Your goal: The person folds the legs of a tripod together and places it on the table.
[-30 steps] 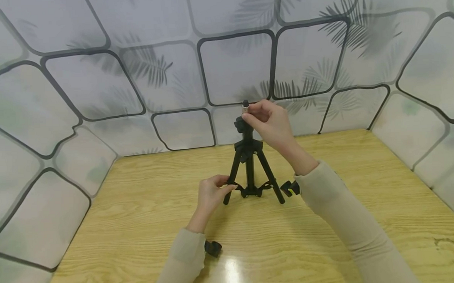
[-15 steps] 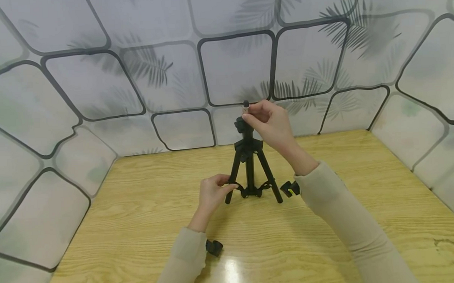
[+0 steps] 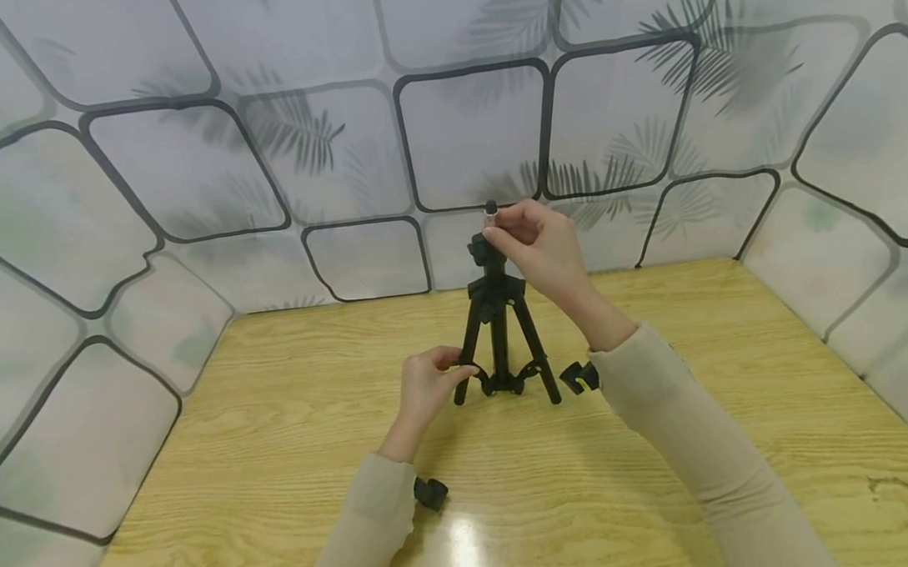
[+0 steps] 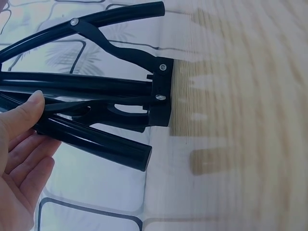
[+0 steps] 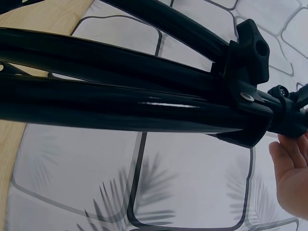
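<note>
A small black tripod [image 3: 499, 340] stands upright toward the back of the table, its legs partly spread. At the lower part of its left leg [image 4: 96, 143], my left hand [image 3: 423, 388] pinches between thumb and fingers; the left wrist view shows the thumb on top and the fingers beneath. My right hand [image 3: 549, 248] pinches the silvery piece with a black cap [image 3: 491, 215] at the tripod's top. In the right wrist view, the leg hub with a knob [image 5: 254, 50] shows up close, and only part of the right hand [image 5: 293, 180] is visible beside the head.
The wood-grain table [image 3: 299, 372] is bounded at the back and sides by patterned fabric walls [image 3: 471, 137]. Black wrist-mounted devices [image 3: 431, 494] stick out beside both sleeves.
The tripod's front legs have drawn closer together, both feet moving inward. My left hand has shifted slightly right and up with the left leg; the right hand stays at the top.
</note>
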`<move>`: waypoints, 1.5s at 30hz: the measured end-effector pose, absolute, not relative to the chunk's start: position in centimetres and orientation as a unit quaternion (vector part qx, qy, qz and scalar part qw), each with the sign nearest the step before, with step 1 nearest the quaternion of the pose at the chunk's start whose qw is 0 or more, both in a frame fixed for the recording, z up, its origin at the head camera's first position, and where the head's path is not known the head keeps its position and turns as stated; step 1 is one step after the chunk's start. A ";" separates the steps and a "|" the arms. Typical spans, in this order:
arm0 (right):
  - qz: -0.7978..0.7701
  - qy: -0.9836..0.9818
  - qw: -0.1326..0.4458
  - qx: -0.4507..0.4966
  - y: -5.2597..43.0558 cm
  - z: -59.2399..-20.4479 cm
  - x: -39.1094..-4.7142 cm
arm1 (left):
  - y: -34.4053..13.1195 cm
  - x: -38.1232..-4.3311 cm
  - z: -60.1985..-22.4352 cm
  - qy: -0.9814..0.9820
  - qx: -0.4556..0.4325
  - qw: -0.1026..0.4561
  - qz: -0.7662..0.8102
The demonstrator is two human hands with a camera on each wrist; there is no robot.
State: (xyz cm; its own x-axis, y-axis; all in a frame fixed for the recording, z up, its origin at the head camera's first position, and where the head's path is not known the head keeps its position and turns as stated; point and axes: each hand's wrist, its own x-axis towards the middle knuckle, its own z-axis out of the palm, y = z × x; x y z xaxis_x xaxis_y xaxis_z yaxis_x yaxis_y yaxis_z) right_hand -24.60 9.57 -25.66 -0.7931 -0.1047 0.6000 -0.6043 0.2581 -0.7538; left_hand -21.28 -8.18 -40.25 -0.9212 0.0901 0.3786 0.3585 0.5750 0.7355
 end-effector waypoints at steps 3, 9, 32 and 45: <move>0.560 -0.763 0.225 0.233 9.6 -25.6 -24.6 | -8.1 -21.4 -40.3 -0.872 -0.134 0.158 -0.444; 0.561 -0.760 0.229 0.238 9.6 -25.6 -24.7 | -7.9 -21.4 -40.1 -0.865 -0.144 0.169 -0.451; 0.571 -0.757 0.218 0.230 9.5 -25.6 -24.8 | -7.3 -21.9 -40.3 -0.865 -0.169 0.190 -0.433; 0.564 -0.762 0.221 0.229 9.5 -25.6 -24.6 | -7.0 -21.9 -40.2 -0.864 -0.174 0.195 -0.431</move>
